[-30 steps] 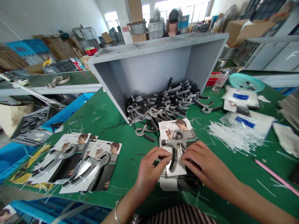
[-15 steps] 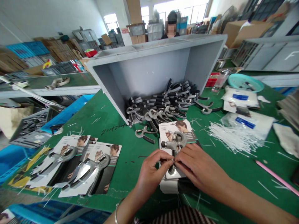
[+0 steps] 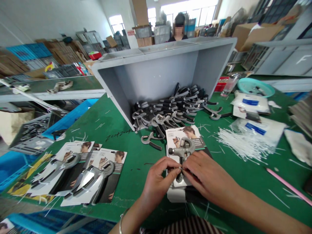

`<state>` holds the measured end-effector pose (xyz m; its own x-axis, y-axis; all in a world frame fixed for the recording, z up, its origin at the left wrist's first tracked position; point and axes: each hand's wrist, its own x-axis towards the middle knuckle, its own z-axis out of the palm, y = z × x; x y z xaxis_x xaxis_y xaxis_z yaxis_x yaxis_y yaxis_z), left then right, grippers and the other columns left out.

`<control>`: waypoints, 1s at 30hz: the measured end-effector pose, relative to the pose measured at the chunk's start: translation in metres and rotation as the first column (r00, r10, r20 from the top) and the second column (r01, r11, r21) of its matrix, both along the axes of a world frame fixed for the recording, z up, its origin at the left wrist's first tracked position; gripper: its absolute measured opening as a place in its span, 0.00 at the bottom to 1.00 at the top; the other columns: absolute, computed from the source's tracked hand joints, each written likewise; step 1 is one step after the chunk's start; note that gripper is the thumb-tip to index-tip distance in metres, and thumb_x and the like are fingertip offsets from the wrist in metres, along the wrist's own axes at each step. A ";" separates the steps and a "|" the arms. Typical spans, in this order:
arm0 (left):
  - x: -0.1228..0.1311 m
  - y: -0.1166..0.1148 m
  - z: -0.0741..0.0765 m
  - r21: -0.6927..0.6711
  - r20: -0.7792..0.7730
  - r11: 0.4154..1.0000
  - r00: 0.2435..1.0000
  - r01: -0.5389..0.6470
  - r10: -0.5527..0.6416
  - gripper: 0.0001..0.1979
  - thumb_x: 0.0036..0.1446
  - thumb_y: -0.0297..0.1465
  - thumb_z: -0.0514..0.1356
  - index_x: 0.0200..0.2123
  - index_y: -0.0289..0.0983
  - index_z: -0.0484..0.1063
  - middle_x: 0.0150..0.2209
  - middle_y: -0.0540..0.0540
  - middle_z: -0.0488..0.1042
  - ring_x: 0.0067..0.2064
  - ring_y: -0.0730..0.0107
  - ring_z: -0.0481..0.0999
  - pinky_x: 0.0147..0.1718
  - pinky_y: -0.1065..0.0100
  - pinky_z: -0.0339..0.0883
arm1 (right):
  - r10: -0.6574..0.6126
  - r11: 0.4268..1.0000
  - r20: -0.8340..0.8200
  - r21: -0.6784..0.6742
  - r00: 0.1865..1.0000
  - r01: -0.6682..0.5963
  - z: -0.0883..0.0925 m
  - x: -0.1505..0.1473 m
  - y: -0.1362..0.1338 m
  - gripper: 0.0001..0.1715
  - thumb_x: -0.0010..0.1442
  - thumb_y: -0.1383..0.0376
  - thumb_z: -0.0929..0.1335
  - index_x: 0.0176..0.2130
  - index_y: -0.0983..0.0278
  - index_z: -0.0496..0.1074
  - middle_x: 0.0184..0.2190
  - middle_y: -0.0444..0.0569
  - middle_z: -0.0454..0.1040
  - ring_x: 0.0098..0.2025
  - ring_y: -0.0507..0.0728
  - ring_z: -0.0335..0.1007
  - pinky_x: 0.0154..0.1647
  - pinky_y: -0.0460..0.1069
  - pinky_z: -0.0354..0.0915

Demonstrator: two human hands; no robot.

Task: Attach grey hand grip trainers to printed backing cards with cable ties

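A grey-and-black hand grip strengthener with a metal spring lies on a printed backing card in front of me. My left hand is closed, thumb and forefinger pinching a small white cable tie at the strengthener's handle. Beside it my right hand is closed too, its fingertips meeting the left ones on that tie and covering part of the handle. More cards lie beneath this one. On the left, carded grip strengtheners lie overlapping near the table edge.
A grey crate lies on its side, grip strengtheners spilling from it onto the green table. White cable ties are heaped at right, near plastic packets, a pink stick and a turquoise plate. A person is behind the crate.
Both hands stay at the same spot on the card, fingertips still pinched together. Only a very slight shift of the fingers shows.
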<state>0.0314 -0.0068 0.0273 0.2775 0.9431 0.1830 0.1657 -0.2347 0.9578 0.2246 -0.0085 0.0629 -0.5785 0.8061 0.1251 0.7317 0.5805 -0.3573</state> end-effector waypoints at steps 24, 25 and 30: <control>-0.004 -0.002 -0.010 -0.170 0.065 0.978 0.989 -0.117 0.130 0.04 0.59 0.31 0.63 0.35 0.36 0.77 0.34 0.46 0.76 0.36 0.68 0.74 0.37 0.69 0.68 | -0.076 0.995 -0.241 -0.082 0.968 0.058 -0.002 0.002 0.002 0.05 0.66 0.70 0.63 0.37 0.62 0.68 0.37 0.51 0.72 0.41 0.60 0.65 0.44 0.55 0.62; -0.006 -0.002 -0.012 -0.193 0.079 0.974 0.987 -0.121 0.138 0.05 0.59 0.31 0.63 0.35 0.36 0.77 0.34 0.46 0.76 0.36 0.68 0.74 0.36 0.69 0.68 | -0.091 0.994 -0.257 -0.074 0.962 0.074 -0.004 0.003 0.000 0.06 0.66 0.70 0.64 0.37 0.62 0.68 0.36 0.50 0.73 0.41 0.60 0.64 0.44 0.56 0.62; -0.009 -0.003 -0.014 -0.207 0.086 0.971 0.986 -0.123 0.143 0.06 0.59 0.33 0.63 0.35 0.37 0.77 0.35 0.46 0.76 0.38 0.67 0.75 0.38 0.69 0.69 | -0.143 0.988 -0.276 -0.089 0.950 0.123 -0.012 0.006 -0.005 0.05 0.68 0.66 0.64 0.38 0.61 0.69 0.35 0.49 0.73 0.41 0.60 0.64 0.43 0.55 0.59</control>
<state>0.0229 -0.0095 0.0131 0.1370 0.9905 0.0070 0.0840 -0.0187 0.9963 0.2303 -0.0137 0.0510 -0.4152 0.8856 0.2081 0.6643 0.4515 -0.5957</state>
